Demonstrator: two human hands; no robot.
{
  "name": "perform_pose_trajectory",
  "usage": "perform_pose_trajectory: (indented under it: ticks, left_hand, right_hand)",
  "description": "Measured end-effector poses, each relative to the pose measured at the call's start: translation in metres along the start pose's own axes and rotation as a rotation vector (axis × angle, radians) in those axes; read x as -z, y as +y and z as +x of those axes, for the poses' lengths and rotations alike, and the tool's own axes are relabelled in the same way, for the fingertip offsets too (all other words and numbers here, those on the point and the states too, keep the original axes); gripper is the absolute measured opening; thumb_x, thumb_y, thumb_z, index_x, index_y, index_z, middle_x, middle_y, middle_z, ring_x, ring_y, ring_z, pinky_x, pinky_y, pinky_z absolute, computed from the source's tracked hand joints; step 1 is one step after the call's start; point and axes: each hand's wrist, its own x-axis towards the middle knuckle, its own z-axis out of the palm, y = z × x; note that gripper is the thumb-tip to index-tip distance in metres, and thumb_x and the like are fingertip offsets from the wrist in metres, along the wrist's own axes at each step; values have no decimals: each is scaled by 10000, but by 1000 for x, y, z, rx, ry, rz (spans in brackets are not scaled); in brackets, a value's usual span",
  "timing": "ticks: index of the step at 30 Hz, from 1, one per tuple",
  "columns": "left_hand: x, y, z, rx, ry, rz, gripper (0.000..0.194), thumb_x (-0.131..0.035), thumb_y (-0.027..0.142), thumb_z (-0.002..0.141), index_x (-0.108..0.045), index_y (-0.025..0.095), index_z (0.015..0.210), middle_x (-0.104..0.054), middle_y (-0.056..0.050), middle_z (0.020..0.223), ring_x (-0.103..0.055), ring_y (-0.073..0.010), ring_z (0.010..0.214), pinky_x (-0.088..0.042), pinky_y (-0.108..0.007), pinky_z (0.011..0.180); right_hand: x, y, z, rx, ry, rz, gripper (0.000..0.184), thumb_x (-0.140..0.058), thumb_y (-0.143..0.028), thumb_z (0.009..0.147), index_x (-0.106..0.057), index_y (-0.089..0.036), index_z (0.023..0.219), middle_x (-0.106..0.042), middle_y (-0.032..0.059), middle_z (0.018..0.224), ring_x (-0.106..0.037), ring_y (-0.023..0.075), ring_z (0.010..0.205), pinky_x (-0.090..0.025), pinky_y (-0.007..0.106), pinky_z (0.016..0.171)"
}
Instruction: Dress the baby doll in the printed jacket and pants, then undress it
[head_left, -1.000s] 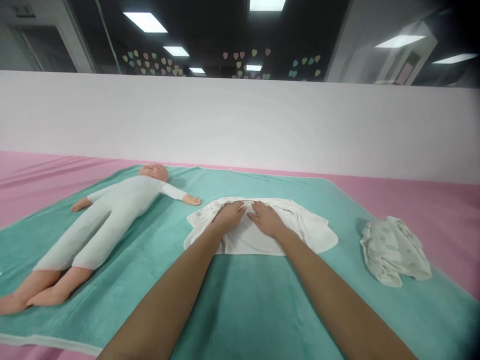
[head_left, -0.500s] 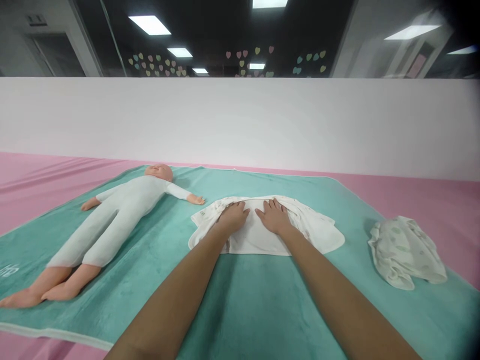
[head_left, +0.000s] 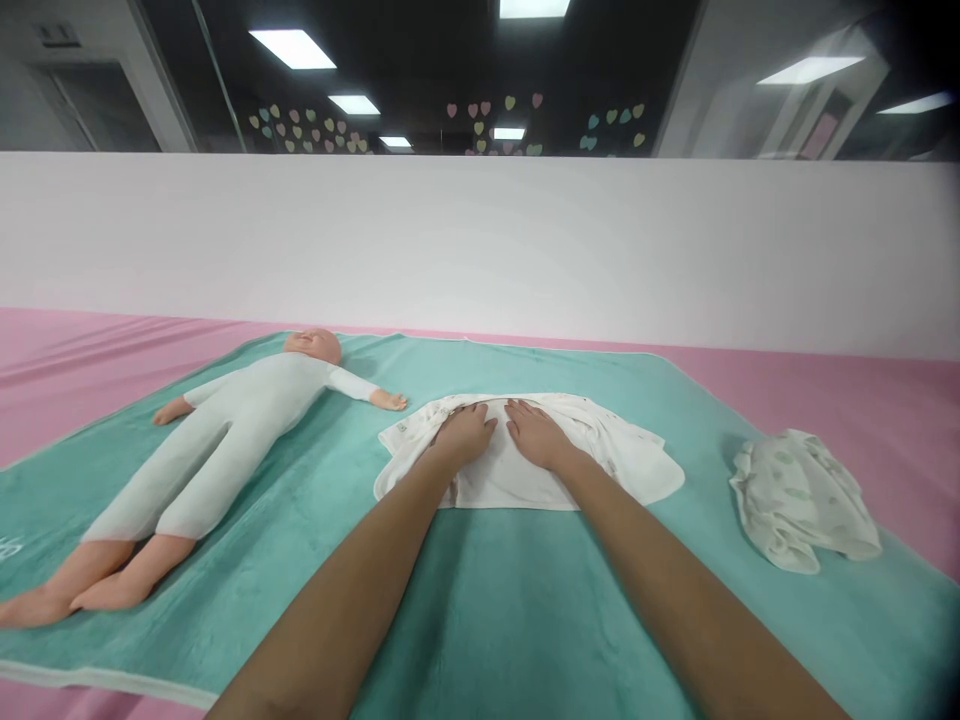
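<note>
A white baby garment (head_left: 495, 482) with a faint small print lies spread and partly gathered on a teal blanket (head_left: 495, 610). My left hand (head_left: 466, 434) rests on the left part of the cloth, fingers stretched toward its far edge. Close beside it, my right hand (head_left: 536, 436) lies flat on the middle of the garment, fingers extended. Neither hand grips the fabric. To the left, a baby doll (head_left: 247, 400) in a white long-sleeved suit lies on its back, one arm reaching toward the garment.
A crumpled white cloth with green spots (head_left: 802, 495) lies on the blanket at the right. Pink sheeting (head_left: 847, 410) shows around the blanket. Behind it stands a low white wall (head_left: 480, 250), with dark glass (head_left: 420, 60) and heart stickers above.
My right hand has slid left, nearer my left hand, and its fingers have come closer together. The left hand has barely moved. The whole view has shifted slightly.
</note>
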Motion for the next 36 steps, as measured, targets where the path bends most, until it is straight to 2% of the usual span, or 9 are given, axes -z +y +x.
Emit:
perform_pose_trajectory:
  ticks: [5, 9, 15, 19, 22, 25, 30, 33, 36]
  left_hand:
    - [0, 2, 0, -11, 13, 6, 360, -307, 389, 905, -520, 153, 1073, -577, -150, 1160, -510, -267, 1083, -347, -370, 906]
    - [-1, 0, 1, -29, 24, 5, 348, -325, 367, 900, -515, 162, 1107, -568, -150, 1173, -514, -259, 1082, -350, -375, 910]
    - [0, 10, -2, -43, 28, 21, 348, -315, 316, 904, -526, 137, 1116, -558, -169, 1175, -505, -270, 1106, -348, -404, 940]
    - [-2, 24, -19, -94, 12, 39, 402, -289, 255, 910, -472, 130, 1245, -432, -178, 1351, -361, -289, 1267, -307, -446, 993]
    - [-2, 22, -39, -178, -43, 54, 500, -270, 349, 926, -345, 129, 1369, -313, -154, 1444, -257, -304, 1333, -259, -496, 1025]
    - [7, 8, -62, -349, -118, 106, 594, -214, 495, 923, -241, 179, 1426, -225, -114, 1487, -189, -308, 1361, -202, -513, 1057]
    - [31, -6, -94, -534, -234, 107, 576, -198, 547, 915, -156, 309, 1439, -167, -26, 1508, -125, -273, 1382, -42, -538, 1090]
    - [43, -1, -104, -612, -262, 42, 529, -262, 521, 917, -223, 345, 1414, -215, 7, 1497, -164, -263, 1374, -31, -540, 1089]
    - [48, 10, -110, -673, -208, -26, 379, -336, 416, 926, -490, 292, 1249, -488, -1, 1343, -412, -209, 1246, -182, -438, 1084]
  right_hand:
    - [-6, -8, 13, 11, -35, 25, 520, -244, -186, 887, -319, -119, 1396, -281, 63, 1476, -224, 207, 1356, -181, 375, 1085]
    - [-7, -15, 16, 8, -31, 46, 548, -269, -139, 852, -322, -159, 1398, -292, 21, 1473, -236, 207, 1351, -192, 382, 1084]
    - [-4, -17, 11, -42, 15, 46, 494, -236, -213, 899, -345, -187, 1381, -325, 27, 1458, -252, 213, 1340, -196, 409, 1075]
    - [-3, -17, 9, -84, 36, 32, 475, -190, -277, 927, -372, -198, 1359, -353, 39, 1443, -265, 215, 1329, -192, 420, 1067]
    - [-3, -15, 10, -109, 28, 23, 479, -187, -308, 930, -351, -204, 1368, -328, 33, 1457, -247, 200, 1334, -179, 408, 1071]
    - [-4, -15, 12, -137, 11, 16, 501, -168, -357, 932, -316, -209, 1387, -285, 32, 1477, -211, 203, 1347, -159, 417, 1073]
    - [-6, -16, 13, -148, -40, 7, 598, -132, -503, 915, -239, -210, 1425, -197, 28, 1507, -139, 223, 1371, -110, 430, 1081]
    - [-5, -17, 13, -138, -65, -5, 659, -108, -561, 898, -192, -198, 1442, -158, 31, 1516, -105, 229, 1380, -83, 420, 1088]
    - [-2, -20, 11, -133, -90, -17, 682, -87, -564, 897, -184, -170, 1445, -146, 52, 1517, -102, 236, 1382, -82, 422, 1088]
